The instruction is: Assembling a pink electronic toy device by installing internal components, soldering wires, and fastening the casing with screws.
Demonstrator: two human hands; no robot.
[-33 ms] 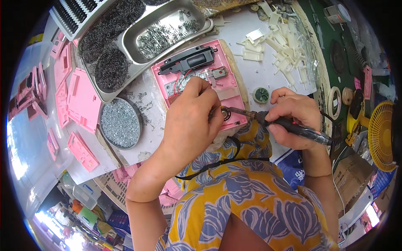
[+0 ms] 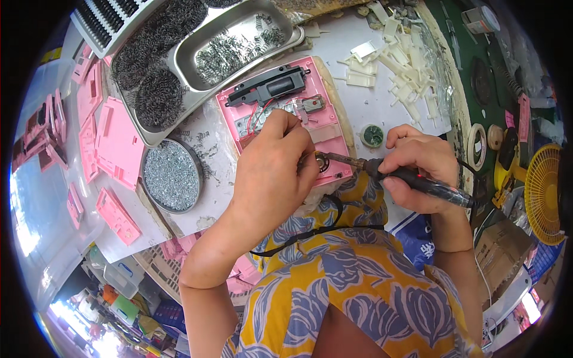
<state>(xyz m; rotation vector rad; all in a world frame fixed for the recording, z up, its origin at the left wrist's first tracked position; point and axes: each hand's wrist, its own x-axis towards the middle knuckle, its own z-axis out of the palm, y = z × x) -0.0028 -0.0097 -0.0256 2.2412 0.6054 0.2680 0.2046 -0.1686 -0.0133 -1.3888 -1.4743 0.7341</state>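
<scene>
A pink plastic housing [image 2: 336,142] lies in front of me, holding a dark grey mechanism [image 2: 268,87], a small motor [image 2: 313,104], red wires and a round speaker-like part [image 2: 322,161]. My right hand [image 2: 421,167] is closed around a soldering iron [image 2: 412,178], whose tip reaches left to the round part. Over the housing's lower left, my left hand [image 2: 277,158] has its fingers curled and pinched near that tip. What those fingers hold is hidden behind the hand. A small round tub of green material [image 2: 372,136] stands just right of the housing.
Metal trays of dark springs [image 2: 156,98] sit at the back left, above a round dish of small screws [image 2: 172,176]. Pink housing parts [image 2: 118,143] lie further left. White plastic pieces [image 2: 409,59] are heaped at the back right. A yellow fan [image 2: 543,194] stands far right.
</scene>
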